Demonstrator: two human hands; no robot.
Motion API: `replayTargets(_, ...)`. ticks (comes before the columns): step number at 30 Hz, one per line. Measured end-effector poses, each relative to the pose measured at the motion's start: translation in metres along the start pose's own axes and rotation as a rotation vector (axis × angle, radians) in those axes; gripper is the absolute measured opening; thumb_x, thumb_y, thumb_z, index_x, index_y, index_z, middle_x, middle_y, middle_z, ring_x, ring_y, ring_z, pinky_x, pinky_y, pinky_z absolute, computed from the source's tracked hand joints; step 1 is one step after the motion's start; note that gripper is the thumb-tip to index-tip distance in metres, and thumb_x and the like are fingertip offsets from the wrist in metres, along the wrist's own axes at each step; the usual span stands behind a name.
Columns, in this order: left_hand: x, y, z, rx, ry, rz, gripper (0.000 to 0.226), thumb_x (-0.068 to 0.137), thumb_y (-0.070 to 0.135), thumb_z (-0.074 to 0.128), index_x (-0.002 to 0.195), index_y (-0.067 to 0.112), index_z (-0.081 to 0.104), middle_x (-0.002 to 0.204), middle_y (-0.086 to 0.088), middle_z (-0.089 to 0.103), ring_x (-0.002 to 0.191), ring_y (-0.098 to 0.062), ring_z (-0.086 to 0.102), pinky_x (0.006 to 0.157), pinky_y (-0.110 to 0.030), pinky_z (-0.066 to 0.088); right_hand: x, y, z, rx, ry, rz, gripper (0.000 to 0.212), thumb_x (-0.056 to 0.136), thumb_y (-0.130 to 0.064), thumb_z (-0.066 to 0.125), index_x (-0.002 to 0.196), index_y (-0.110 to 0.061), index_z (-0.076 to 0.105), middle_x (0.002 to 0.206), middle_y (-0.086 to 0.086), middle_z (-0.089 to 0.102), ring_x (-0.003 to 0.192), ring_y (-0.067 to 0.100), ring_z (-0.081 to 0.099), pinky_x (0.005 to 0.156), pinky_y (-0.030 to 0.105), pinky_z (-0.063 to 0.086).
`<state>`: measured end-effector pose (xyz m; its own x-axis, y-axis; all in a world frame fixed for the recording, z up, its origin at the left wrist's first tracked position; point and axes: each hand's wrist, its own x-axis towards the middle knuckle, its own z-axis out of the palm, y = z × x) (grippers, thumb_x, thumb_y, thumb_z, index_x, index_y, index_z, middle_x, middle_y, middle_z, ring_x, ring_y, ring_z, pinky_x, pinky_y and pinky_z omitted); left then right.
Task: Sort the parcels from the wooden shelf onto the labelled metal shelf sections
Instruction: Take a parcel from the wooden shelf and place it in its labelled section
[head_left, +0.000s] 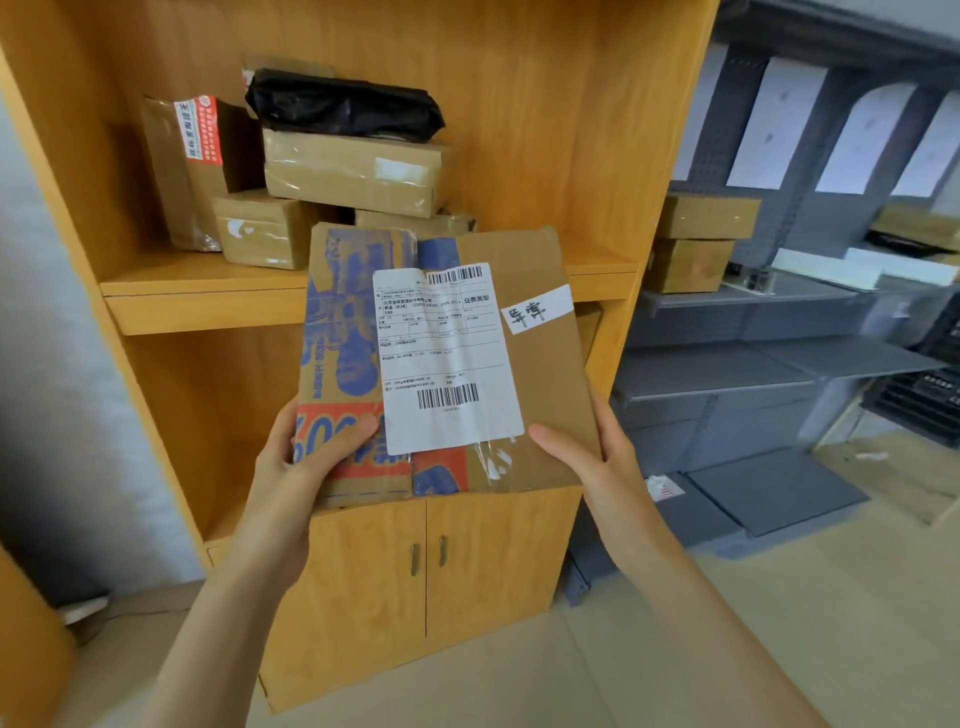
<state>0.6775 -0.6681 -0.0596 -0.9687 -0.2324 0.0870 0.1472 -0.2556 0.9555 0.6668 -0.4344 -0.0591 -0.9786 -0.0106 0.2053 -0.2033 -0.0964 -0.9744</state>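
Observation:
I hold a flat brown cardboard parcel (540, 364) with blue and red print, a white shipping label and a small handwritten sticker, tilted up in front of the wooden shelf (208, 291). My left hand (311, 457) grips its lower left corner, thumb on the front. My right hand (582, 457) grips its lower right edge, thumb on the front too. Several more parcels stay on the wooden shelf: taped brown boxes (353, 171) and a black plastic-wrapped package (343, 106) on top. The grey metal shelf (727, 301) stands to the right.
Two cardboard boxes (701, 239) are stacked on the metal shelf's left end, with more parcels and white label sheets (769, 124) farther right. Below the wooden shelf are closed cabinet doors (426, 566). A grey floor panel (774, 488) lies at the metal shelf's foot.

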Motion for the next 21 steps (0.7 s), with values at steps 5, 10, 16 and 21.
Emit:
replayTargets(5, 0.002, -0.012, 0.042, 0.006, -0.07, -0.012, 0.054, 0.062, 0.03, 0.076, 0.113, 0.032, 0.056, 0.092, 0.009, 0.072, 0.079, -0.006, 0.07, 0.054, -0.017, 0.052, 0.004, -0.008, -0.041, 0.023, 0.073, -0.005, 0.089, 0.065, -0.034, 0.085, 0.141, -0.035, 0.04, 0.123, -0.008, 0.063, 0.105, 0.008, 0.064, 0.08, 0.024, 0.053)
replayTargets(10, 0.007, -0.017, 0.096, 0.051, -0.136, 0.012, 0.059, 0.063, 0.032, 0.072, 0.12, 0.032, 0.054, 0.101, 0.006, 0.071, 0.088, -0.013, 0.069, 0.062, -0.024, 0.05, 0.016, -0.016, -0.097, 0.054, 0.118, -0.007, 0.084, 0.063, -0.034, 0.084, 0.138, -0.034, 0.045, 0.119, -0.008, 0.065, 0.104, 0.009, 0.065, 0.08, 0.025, 0.052)
replayTargets(16, 0.012, -0.026, 0.2, 0.088, -0.208, 0.071, 0.082, 0.053, 0.038, 0.081, 0.129, 0.032, 0.05, 0.112, 0.0, 0.069, 0.093, -0.018, 0.07, 0.059, -0.03, 0.054, 0.043, -0.035, -0.199, 0.101, 0.099, 0.0, 0.081, 0.064, -0.037, 0.083, 0.136, -0.035, 0.046, 0.12, -0.009, 0.066, 0.111, 0.013, 0.062, 0.096, 0.038, 0.048)
replayTargets(21, 0.014, -0.047, 0.306, 0.079, -0.282, 0.085, 0.084, 0.052, 0.033, 0.08, 0.13, 0.032, 0.05, 0.108, 0.003, 0.071, 0.093, -0.014, 0.069, 0.057, -0.021, 0.053, 0.064, -0.051, -0.304, 0.12, 0.115, -0.032, 0.071, 0.068, -0.031, 0.074, 0.135, -0.033, 0.048, 0.117, -0.009, 0.068, 0.109, 0.014, 0.064, 0.096, 0.038, 0.048)
